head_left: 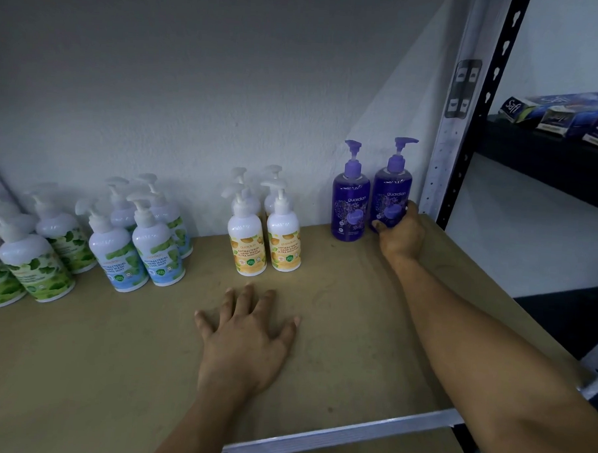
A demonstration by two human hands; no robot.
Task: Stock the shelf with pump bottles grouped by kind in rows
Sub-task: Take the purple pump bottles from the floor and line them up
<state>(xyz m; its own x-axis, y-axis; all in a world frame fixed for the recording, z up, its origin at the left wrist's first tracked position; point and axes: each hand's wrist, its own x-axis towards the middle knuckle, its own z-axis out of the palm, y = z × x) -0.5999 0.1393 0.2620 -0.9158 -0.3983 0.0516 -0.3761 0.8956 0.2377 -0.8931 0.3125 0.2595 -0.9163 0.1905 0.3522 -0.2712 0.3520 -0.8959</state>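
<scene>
Head view: a person's right arm stretches across the shelf (337, 330) to its back right corner, where the right hand (401, 236) wraps thumb and fingers around the lower body of a purple pump bottle (392, 196). The bottle stands upright, just beside a second purple bottle (350, 201) of the same kind. The left hand (248, 330) lies palm down on the bare board, fingers spread and holding nothing, near the front pair of yellow-label bottles (266, 238). The shelf board is matte tan, edged by a pale metal rail (350, 434). The purple bottles are translucent and rounded; the others are glossy white with white pumps. Blue-label bottles (139, 250) and green-label bottles (32, 259) stand in rows to the left. A perforated metal upright (445, 147) rises just beside the grasped bottle; beyond it, Safi boxes (569, 115) sit on a dark neighbouring shelf.
</scene>
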